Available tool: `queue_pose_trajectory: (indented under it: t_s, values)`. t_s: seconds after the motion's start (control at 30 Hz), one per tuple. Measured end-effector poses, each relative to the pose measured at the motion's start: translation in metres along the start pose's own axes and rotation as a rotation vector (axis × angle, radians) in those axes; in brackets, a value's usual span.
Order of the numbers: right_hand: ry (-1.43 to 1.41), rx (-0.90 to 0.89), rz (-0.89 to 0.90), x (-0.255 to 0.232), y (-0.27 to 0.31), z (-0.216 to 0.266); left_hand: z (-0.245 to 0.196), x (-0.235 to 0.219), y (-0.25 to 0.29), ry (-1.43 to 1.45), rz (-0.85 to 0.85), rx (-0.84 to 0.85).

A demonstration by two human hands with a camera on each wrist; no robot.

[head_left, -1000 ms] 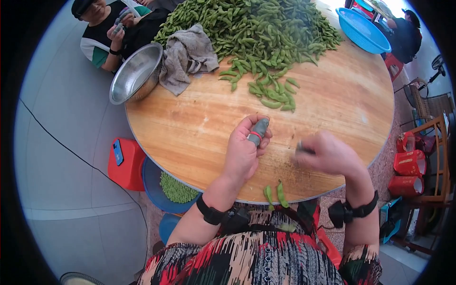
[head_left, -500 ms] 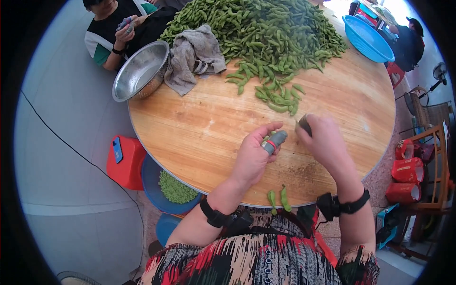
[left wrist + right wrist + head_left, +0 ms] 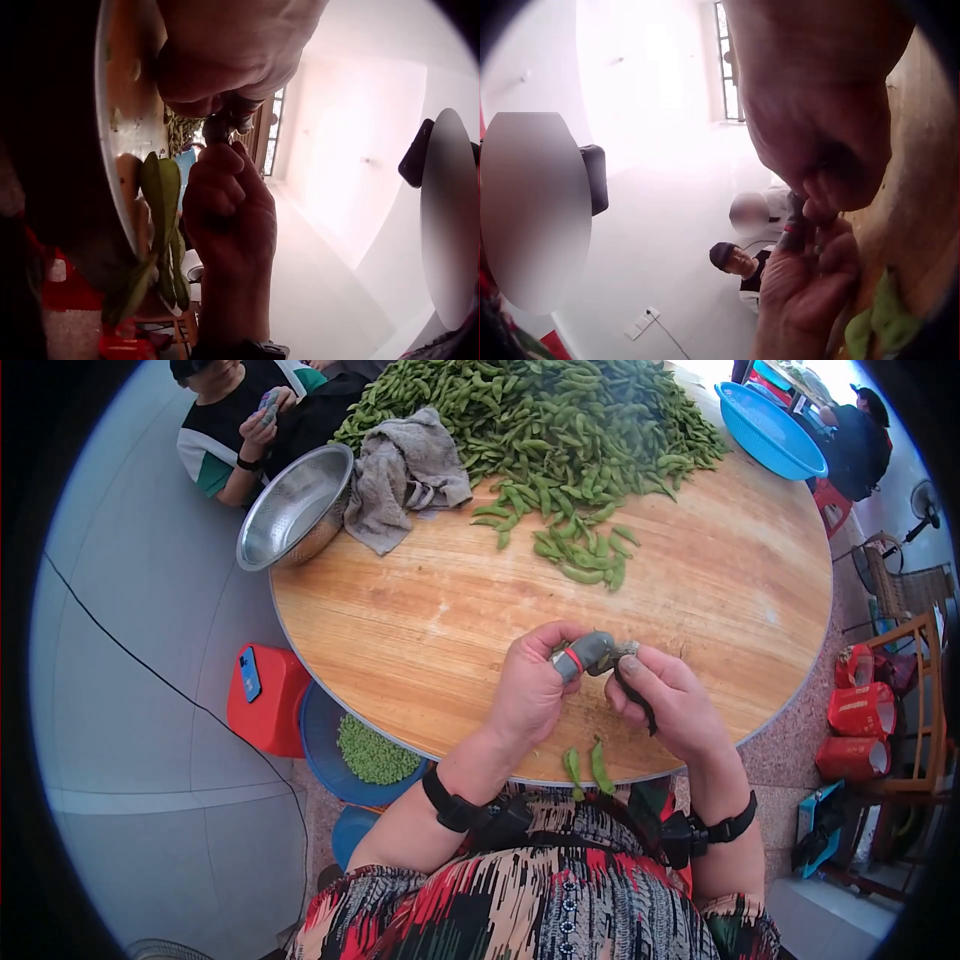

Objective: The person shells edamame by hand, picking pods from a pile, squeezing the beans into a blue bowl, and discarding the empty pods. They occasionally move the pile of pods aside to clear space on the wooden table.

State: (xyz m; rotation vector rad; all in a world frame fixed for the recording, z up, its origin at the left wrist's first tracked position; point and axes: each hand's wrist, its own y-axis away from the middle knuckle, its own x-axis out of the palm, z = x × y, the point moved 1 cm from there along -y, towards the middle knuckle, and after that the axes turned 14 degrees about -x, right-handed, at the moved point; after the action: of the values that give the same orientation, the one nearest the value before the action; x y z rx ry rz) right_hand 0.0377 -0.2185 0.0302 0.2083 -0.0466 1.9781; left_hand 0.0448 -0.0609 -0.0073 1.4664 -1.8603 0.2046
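Note:
Above the near part of the round table [image 3: 400,660], the left hand [image 3: 535,680] and right hand [image 3: 680,705] meet at the fingertips. The left hand has curled fingers and a grey covering with a red band [image 3: 568,663] on one digit. The right thumb and fingers pinch at a small, mostly hidden greenish-grey piece [image 3: 624,649], apparently a pod, held between both hands; a dark strip [image 3: 636,702] crosses the right fingers. Two green pods [image 3: 601,768] lie at the near edge, also large in the left wrist view [image 3: 161,195]. A pod heap [image 3: 540,435] covers the far side.
A metal colander [image 3: 295,510] and grey cloth [image 3: 400,475] sit at the table's left, a blue basket [image 3: 770,430] at far right. Below the left edge are a basin of shelled beans [image 3: 375,750] and a red stool [image 3: 262,710]. Another person sits at upper left.
The right hand has come back from near the loose pods to the left fingertips. The left hand has shifted slightly right since the earliest frame.

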Motion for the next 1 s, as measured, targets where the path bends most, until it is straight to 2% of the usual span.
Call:
queue_pose_trajectory:
  t_s: [0.07,0.13,0.17,0.23,0.27,0.3,0.33,0.47,0.53,0.63,0.77,0.83,0.93,1.0]
  values:
    - [0.008,0.008,0.000,0.000,-0.001,0.001,-0.001,0.003,0.001,-0.036,-0.010,0.005]
    - [-0.098,0.039,-0.042,0.004,0.000,0.003,-0.001,0.004,0.004,-0.070,-0.027,0.006]
    - [-0.102,0.043,-0.040,0.004,0.000,0.003,-0.002,0.005,0.005,-0.059,0.013,-0.010]
    - [-0.549,0.176,-0.018,0.002,0.001,0.002,-0.006,0.005,0.005,-0.049,0.053,-0.024]
    - [-0.549,0.177,-0.016,0.001,0.001,0.000,-0.008,0.004,0.005,-0.025,0.140,-0.049]
    - [-0.679,0.197,0.022,0.001,0.002,-0.002,-0.009,0.004,0.005,-0.001,0.228,-0.074]
    - [-0.810,0.220,0.058,0.001,0.004,-0.005,-0.009,0.003,0.006,0.001,0.224,-0.076]
    - [-0.813,0.182,0.114,-0.002,0.005,-0.004,-0.009,0.002,0.005,0.082,0.203,-0.147]
    - [-0.556,0.119,0.080,-0.001,0.006,0.002,-0.009,0.002,0.005,0.094,0.173,-0.163]
    - [-0.390,0.076,0.060,-0.001,0.005,-0.002,-0.006,0.003,0.005,-0.007,0.075,-0.109]
    - [-0.378,0.097,0.043,-0.001,0.009,-0.004,-0.002,0.005,0.008,-0.062,0.080,-0.064]
    - [-0.534,0.105,0.056,-0.003,0.009,-0.007,-0.003,0.005,0.009,-0.073,0.072,-0.069]
    - [-0.525,0.124,-0.021,0.005,0.011,-0.004,-0.001,0.002,0.007,-0.056,0.166,-0.093]
    - [-0.592,0.114,0.001,0.002,0.011,-0.011,-0.002,-0.004,0.002,-0.074,0.275,-0.100]
